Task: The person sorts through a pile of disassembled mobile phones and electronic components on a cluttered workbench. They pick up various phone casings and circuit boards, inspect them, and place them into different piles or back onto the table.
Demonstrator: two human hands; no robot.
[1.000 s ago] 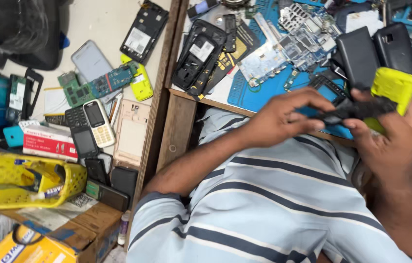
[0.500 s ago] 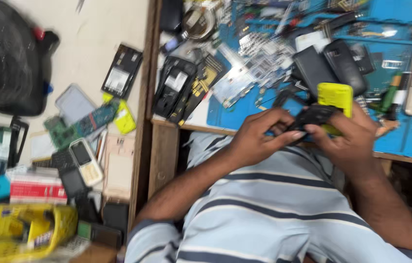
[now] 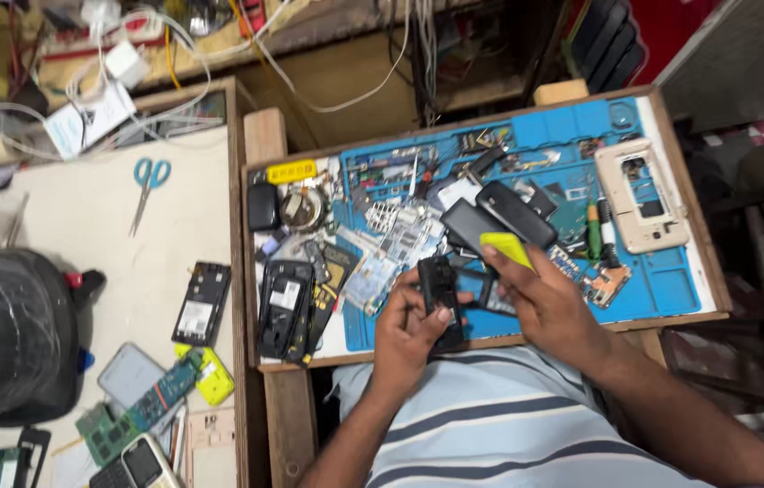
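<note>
Both hands meet at the near edge of the blue work mat [image 3: 662, 280], just above my striped shirt [image 3: 490, 416]. My left hand [image 3: 409, 330] is closed around a black phone body [image 3: 441, 294], which stands nearly upright in the grip; the thumb lies across its lower part and the fingers wrap behind it. My right hand [image 3: 549, 303] rests just to the right of that phone body, fingers curled, and pinches a yellow-green phone cover [image 3: 507, 249] at its fingertips. The cover points up and left, toward two dark phone backs [image 3: 499, 217] that lie side by side on the mat. I cannot tell whether the right hand's lower fingers also touch the small dark part beside the phone body.

The mat lies in a wooden tray [image 3: 255, 271], strewn with circuit boards, screws and small metal frames. A white phone frame [image 3: 640, 194] sits at the mat's far right, with a green-handled screwdriver [image 3: 594, 230] just beside it. At the left of the tray, an open black phone shell [image 3: 285, 307] lies face up near a round coil of metal parts [image 3: 302, 206].

On the pale table to the left: blue-handled scissors [image 3: 147, 185], a black phone back with a white label [image 3: 201, 303], a green circuit board [image 3: 142, 411] and a dark helmet [image 3: 7, 334].
</note>
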